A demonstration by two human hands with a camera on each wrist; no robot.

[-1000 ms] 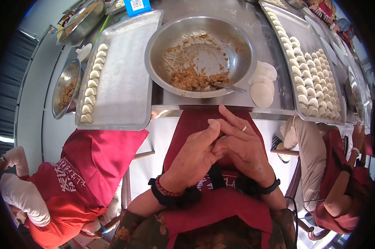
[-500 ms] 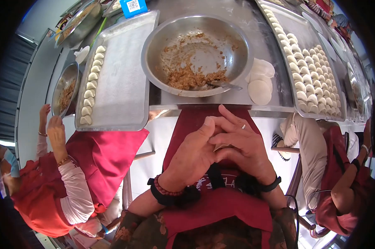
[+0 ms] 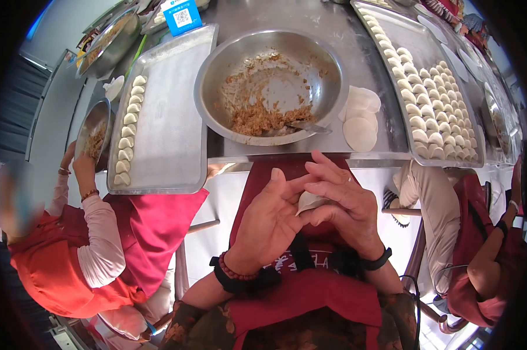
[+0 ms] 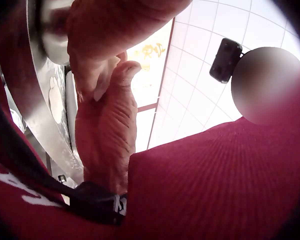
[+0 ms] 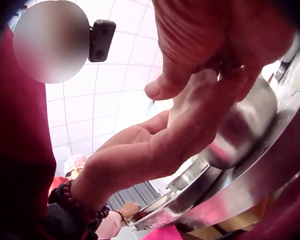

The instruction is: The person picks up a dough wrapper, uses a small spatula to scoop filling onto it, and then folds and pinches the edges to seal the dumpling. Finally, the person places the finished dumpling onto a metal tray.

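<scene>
In front of the apron, my right hand (image 3: 350, 211) pinches a pale folded dumpling (image 3: 310, 202) between thumb and fingers. Beside it, my left hand (image 3: 264, 217) has its palm turned up and thumb raised, its fingers reaching to the dumpling. In the left wrist view a pale sliver of the dumpling (image 4: 105, 80) shows between the hands; the rest is hidden by fingers. Ahead stands a steel bowl (image 3: 208, 119) with brown minced filling (image 3: 255, 116) and a spoon (image 3: 310, 126). Round dough wrappers (image 3: 360, 134) lie overlapping to its right.
A metal tray (image 3: 170, 111) at left holds one row of dumplings (image 3: 128, 131). Another tray (image 3: 479, 157) at right carries several rows. The table edge (image 3: 240, 158) runs just beyond my hands. A person in red (image 3: 65, 268) sits at left, another person (image 3: 479, 262) at right.
My hands have loosened from their close clasp, and the left palm has opened away, so the dumpling now shows. At left, the neighbour's hands have come up to a bowl.
</scene>
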